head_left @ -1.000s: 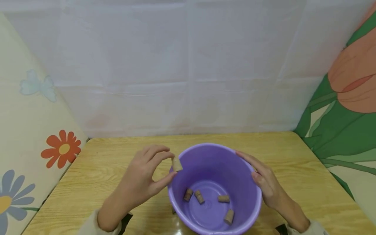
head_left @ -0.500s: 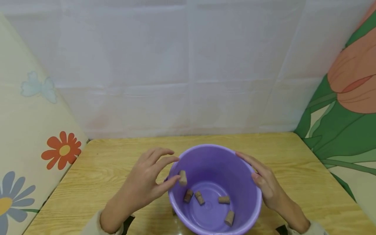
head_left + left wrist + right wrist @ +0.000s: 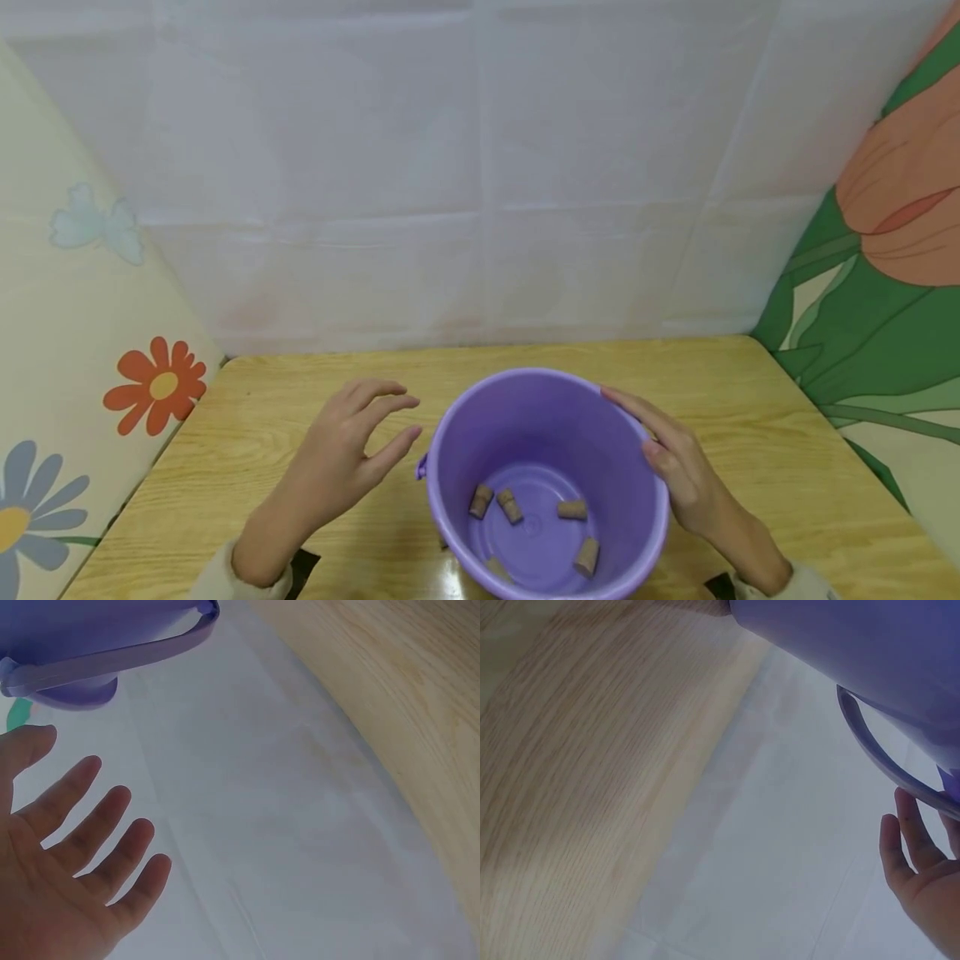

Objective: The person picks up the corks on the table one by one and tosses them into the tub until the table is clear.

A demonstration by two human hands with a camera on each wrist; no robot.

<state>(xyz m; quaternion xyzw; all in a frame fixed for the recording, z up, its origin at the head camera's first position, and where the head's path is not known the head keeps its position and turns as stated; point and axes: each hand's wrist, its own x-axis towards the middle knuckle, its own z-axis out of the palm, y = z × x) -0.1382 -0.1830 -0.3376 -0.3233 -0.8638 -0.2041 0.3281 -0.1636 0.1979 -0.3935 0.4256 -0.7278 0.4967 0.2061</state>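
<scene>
A purple bucket (image 3: 551,379) stands on the wooden table with several corks inside, among them one cork (image 3: 573,509) lying on its bottom. Another cork (image 3: 497,569) shows only partly above the near rim. My left hand (image 3: 337,454) hovers left of the bucket, apart from it, its fingers spread and holding nothing. In the left wrist view the fingers (image 3: 105,817) are extended below the bucket's handle (image 3: 135,656). My right hand (image 3: 686,475) holds the right side of the rim, thumb at the edge and fingers along the outside. In the right wrist view the handle (image 3: 877,754) passes by its fingertips.
A small brown piece (image 3: 443,542) peeks out beside the bucket's lower left, mostly hidden. The wooden table (image 3: 300,383) ends at a white sheet (image 3: 375,208) behind. Flowered panels (image 3: 900,350) flank both sides.
My left hand let go of a cork, which dropped into the bucket and now lies near the front rim. The left hand then drew back leftward; the right hand stayed put.
</scene>
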